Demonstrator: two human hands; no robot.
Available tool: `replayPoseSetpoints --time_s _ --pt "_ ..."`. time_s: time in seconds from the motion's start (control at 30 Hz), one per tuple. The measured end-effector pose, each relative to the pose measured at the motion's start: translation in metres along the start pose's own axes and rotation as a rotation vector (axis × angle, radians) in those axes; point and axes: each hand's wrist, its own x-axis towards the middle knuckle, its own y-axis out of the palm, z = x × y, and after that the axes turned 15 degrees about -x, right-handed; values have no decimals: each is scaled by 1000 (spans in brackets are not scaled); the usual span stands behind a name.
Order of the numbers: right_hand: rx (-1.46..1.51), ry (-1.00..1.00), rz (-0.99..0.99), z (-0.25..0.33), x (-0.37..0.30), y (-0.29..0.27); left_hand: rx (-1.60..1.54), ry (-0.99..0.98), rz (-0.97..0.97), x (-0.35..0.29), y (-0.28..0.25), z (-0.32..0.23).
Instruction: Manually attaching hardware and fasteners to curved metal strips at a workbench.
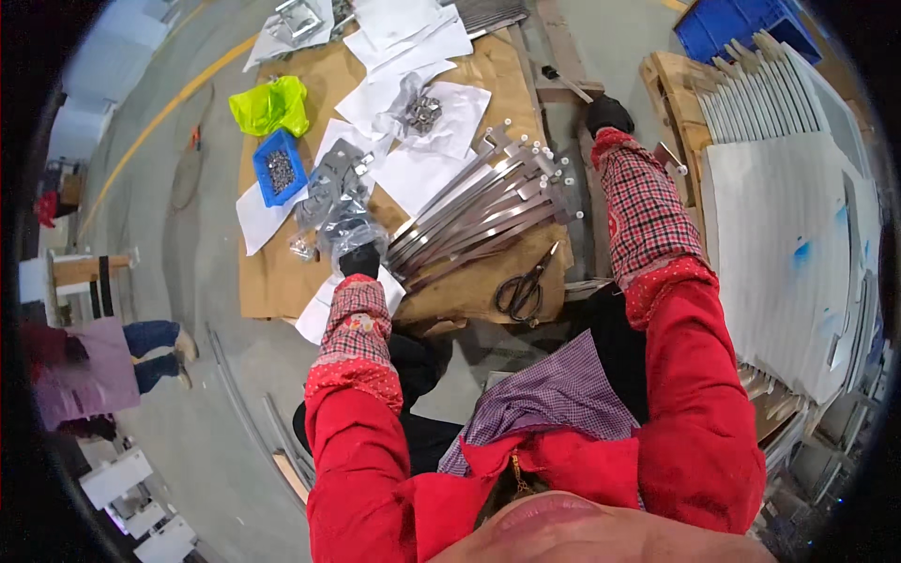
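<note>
My right hand [610, 115], in a black glove, is closed around the end of a thin metal strip [574, 88] with a dark tip, beyond the cardboard's right edge. My left hand [361, 261], also gloved in black, is at a crumpled clear plastic bag [352, 228]; the plastic and the glove hide its fingers. Grey metal brackets [340, 178] lie just beyond that bag. Between my hands, a fanned pile of long metal strips [479, 211] with white end caps rests on brown cardboard [282, 291]. Black-handled scissors [522, 289] lie near the front edge.
A blue tray [279, 167] of small metal parts and a yellow-green bag [270, 105] sit at left. Small metal pieces [424, 114] lie on white paper. Stacked white panels [774, 253] stand right, with a blue crate [737, 28] behind. Another person [94, 366] is at far left.
</note>
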Motion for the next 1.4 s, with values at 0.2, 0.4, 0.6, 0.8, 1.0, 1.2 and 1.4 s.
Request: replayPoseSetpoints --time_s 0.2,0.4,0.6,0.8,1.0,1.2,1.4 --pt "103 -47 -63 -23 -43 -36 -70 -284 506 1 -148 -80" --pt "4 -115 -265 -45 -87 -65 -499 279 196 -36 -113 -33" --pt "172 -271 -365 -70 -154 -102 -697 144 19 -31 -86 -13" --pt "179 -456 -492 -105 -197 -105 -1663 89 -94 -53 -207 -70" --pt "70 -541 -656 -112 -226 -115 -1893 81 -261 -77 -243 -59" --pt "146 -617 -563 -106 -231 -103 -2276 119 -317 -75 -231 -26" --pt "-34 -613 -598 -101 -233 -102 -2304 394 -299 -63 -222 -3"
